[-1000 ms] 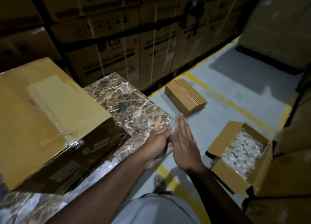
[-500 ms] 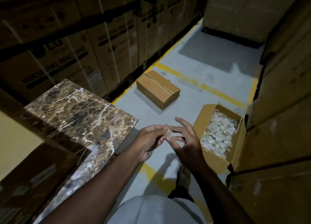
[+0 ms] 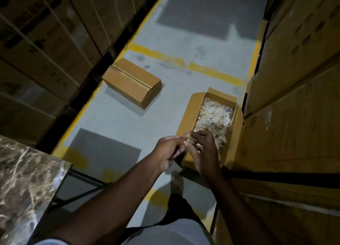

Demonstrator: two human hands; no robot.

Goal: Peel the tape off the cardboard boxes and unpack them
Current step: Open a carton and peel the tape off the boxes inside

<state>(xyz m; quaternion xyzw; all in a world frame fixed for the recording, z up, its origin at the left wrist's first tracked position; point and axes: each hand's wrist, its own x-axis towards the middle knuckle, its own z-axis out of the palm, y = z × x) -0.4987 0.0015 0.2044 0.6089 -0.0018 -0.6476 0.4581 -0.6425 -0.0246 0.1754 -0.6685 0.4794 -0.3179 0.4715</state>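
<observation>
A: Surface and room?

B: Grey concrete floor (image 3: 119,119) with yellow painted lines (image 3: 184,60), forming a dim aisle. Stacked large cartons (image 3: 46,42) wall the left side; more large cartons (image 3: 294,97) wall the right. A marble-patterned tabletop (image 3: 24,185) juts in at lower left on a dark metal frame.

A: Count of small boxes on the floor?

B: Two. One closed box (image 3: 131,81) lies near the left stack, flaps shut with a dark seam down the middle. One open box (image 3: 191,112) sits against the right-hand cartons, flaps up, filled with crumpled clear wrapping (image 3: 215,116).

A: Hands?

B: Two, both raised over the near end of the open box. The left hand (image 3: 170,151) and right hand (image 3: 203,152) meet at the fingertips, fingers curled, pinching a small wad of clear tape (image 3: 190,140) between them.

A: Anything else?

B: One foot (image 3: 177,182) on the floor below the hands. Print on the left cartons is too dark to read.
</observation>
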